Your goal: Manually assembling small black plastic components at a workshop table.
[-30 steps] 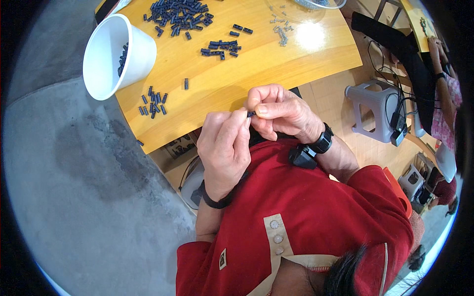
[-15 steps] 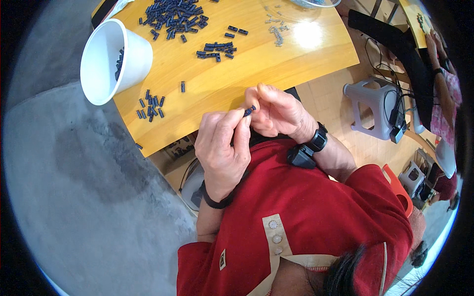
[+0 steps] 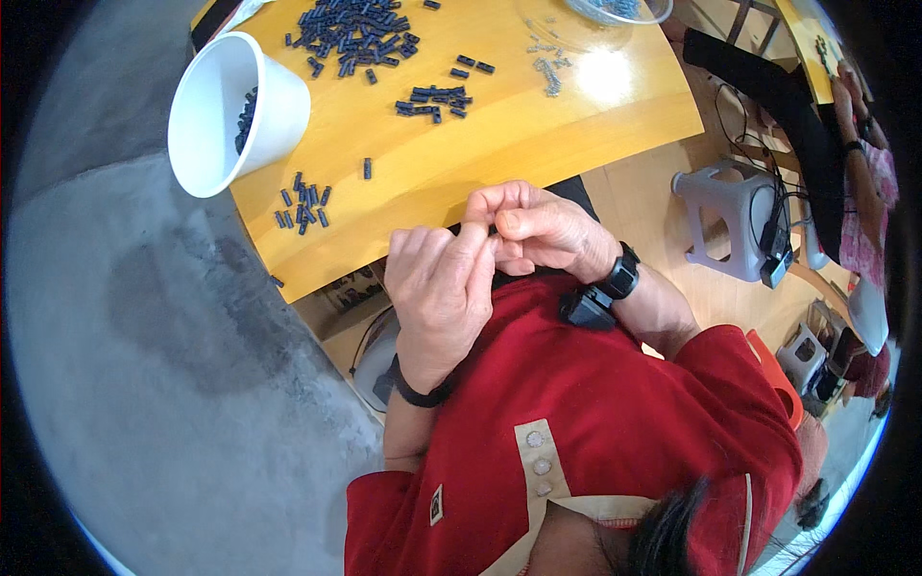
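In front of my red shirt, at the near edge of the table, my two hands meet with their fingertips together. My left hand (image 3: 437,293) pinches a small black plastic part (image 3: 493,230), of which only a dark sliver shows between the fingers. The curled fingers and thumb of my right hand (image 3: 552,230) close over the part's other end; whatever they grip is hidden. Beyond my left hand lie a small group of similar black parts (image 3: 305,206) and a single one (image 3: 367,169).
A white plastic tub (image 3: 279,110) holding black parts stands at the table's left edge. Farther back are a big heap of black parts (image 3: 351,34), a smaller pile (image 3: 434,101), small shiny metal pieces (image 3: 550,77) and a clear bowl (image 3: 619,12). A grey stool (image 3: 730,216) stands at right.
My right thumb and fingers have closed in over the black part, which showed plainly before and is now mostly covered. The table scene has shifted slightly to the right in view.
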`<act>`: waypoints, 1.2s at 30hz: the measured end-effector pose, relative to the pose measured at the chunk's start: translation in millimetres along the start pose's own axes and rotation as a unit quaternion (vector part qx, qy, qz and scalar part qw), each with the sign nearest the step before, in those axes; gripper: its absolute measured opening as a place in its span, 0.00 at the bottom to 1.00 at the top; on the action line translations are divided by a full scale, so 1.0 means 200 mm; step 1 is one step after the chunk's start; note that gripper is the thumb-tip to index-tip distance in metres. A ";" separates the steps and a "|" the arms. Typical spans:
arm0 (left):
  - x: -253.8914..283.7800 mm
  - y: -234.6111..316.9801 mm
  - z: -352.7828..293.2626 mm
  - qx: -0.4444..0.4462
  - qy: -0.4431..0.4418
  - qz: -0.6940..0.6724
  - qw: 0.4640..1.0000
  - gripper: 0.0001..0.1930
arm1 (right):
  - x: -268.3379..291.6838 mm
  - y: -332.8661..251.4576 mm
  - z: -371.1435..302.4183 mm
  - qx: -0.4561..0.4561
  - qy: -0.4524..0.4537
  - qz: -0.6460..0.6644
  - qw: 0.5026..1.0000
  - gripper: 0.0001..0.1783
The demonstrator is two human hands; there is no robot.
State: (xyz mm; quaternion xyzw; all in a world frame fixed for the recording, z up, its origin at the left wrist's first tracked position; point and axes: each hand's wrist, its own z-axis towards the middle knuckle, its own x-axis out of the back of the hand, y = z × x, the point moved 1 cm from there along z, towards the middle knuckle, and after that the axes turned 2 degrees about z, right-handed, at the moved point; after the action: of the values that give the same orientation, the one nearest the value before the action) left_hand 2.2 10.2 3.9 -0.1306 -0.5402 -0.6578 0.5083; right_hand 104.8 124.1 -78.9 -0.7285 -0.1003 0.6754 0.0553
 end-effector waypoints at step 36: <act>0.12 -0.51 -0.07 0.196 0.125 0.206 0.950 0.05 | -0.06 -0.11 0.05 0.266 0.299 -0.588 0.703 0.07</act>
State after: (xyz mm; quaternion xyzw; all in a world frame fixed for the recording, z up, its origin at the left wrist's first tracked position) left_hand -85.9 -23.8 -43.5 -0.0536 -0.5522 -0.4307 0.7118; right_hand 93.3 143.1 -63.9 -0.6401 -0.3026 0.2510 0.6601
